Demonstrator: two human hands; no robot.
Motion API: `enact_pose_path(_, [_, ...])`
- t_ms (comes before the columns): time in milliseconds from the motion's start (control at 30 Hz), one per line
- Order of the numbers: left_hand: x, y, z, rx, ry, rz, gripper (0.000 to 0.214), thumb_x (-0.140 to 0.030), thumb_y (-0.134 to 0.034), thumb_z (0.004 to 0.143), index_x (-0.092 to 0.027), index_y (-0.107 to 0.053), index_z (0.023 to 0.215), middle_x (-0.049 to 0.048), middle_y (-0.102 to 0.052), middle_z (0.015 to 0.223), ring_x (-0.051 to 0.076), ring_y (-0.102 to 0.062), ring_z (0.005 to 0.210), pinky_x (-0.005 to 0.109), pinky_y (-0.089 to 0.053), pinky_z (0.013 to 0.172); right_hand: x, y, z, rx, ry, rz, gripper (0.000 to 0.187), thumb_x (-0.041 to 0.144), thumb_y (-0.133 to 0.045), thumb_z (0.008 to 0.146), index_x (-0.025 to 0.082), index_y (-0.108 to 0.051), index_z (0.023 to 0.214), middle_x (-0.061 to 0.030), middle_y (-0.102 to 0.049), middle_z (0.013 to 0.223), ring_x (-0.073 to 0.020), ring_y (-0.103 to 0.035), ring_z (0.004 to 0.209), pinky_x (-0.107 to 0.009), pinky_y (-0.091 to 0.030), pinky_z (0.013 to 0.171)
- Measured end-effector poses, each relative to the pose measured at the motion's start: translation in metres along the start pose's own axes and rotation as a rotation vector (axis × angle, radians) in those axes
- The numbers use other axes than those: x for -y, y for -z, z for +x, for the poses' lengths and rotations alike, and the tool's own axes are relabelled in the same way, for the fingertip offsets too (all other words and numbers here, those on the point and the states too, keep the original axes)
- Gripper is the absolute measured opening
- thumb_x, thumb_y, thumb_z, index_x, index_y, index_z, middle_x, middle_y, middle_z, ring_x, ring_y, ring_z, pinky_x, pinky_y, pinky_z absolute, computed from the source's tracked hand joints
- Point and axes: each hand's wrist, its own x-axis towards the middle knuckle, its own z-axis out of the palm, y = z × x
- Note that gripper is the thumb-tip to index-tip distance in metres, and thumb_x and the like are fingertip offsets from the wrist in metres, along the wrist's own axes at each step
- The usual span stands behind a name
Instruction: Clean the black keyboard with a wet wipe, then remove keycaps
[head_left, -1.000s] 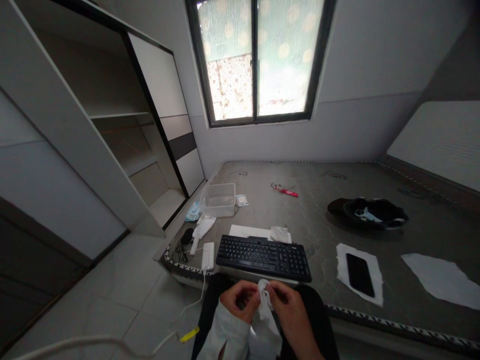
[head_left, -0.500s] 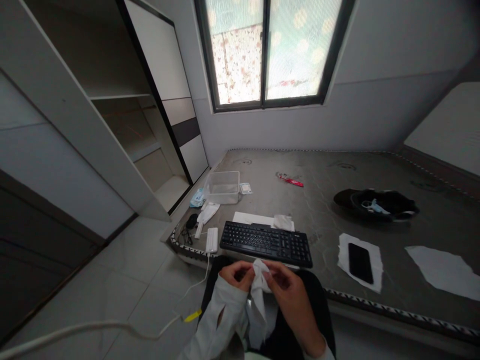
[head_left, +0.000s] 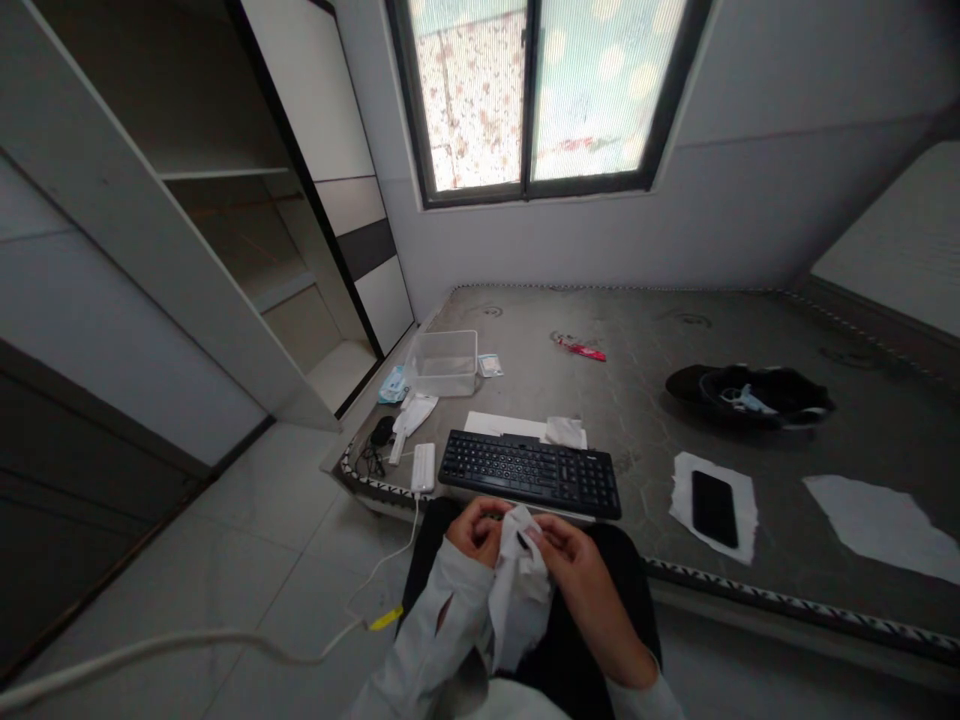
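Over my lap, my left hand (head_left: 478,530) pinches the upper left side of a crumpled white tissue (head_left: 519,590). The fingers of my right hand (head_left: 568,555) are closed on its upper right side. The rest of the tissue hangs down between my forearms. A small dark spot shows on it by my right fingertips, too small to name. Just beyond both hands lies a black keyboard (head_left: 532,473) on the bed's near edge, with a white sheet (head_left: 499,424) and a folded white tissue (head_left: 566,432) behind it.
A white power strip (head_left: 424,468) with a trailing cable sits left of the keyboard. Behind it are a clear plastic box (head_left: 444,363) and a blue packet (head_left: 393,385). Rightward lie a black phone (head_left: 714,509) on white paper, a dark cap (head_left: 795,395) and another white sheet (head_left: 877,520).
The tissue is spread wider between my hands and hangs more open, and a dark spot now shows on it. The whole view has tipped slightly downward.
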Motion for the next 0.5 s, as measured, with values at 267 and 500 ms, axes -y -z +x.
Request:
enact_pose_path(267, [-0.016, 0.011, -0.003, -0.142, -0.262, 0.284, 0.028, -0.044, -0.063, 0.087, -0.017, -0.073, 0.090, 0.0044, -0.072, 0.075, 0.010, -0.058, 0.056, 0.020, -0.043, 0.053, -0.008, -0.003, -0.002, -0.035, -0.034, 0.163, 0.041, 0.051, -0.082, 0.071, 0.019, -0.074, 0.096, -0.0038, -0.072, 0.080, -0.0169, -0.063, 0.069, -0.023, -0.047, 0.060])
enact_pose_path(500, [-0.019, 0.015, -0.002, 0.040, -0.634, 0.405, 0.032, -0.048, -0.077, 0.077, -0.018, -0.080, 0.088, 0.0038, -0.069, 0.066, 0.006, -0.046, 0.043, 0.017, -0.036, 0.040, -0.004, -0.004, 0.000, -0.098, 0.011, 0.054, 0.043, 0.055, -0.084, 0.066, 0.018, -0.075, 0.086, -0.0031, -0.071, 0.073, -0.0157, -0.060, 0.064, -0.023, -0.048, 0.060])
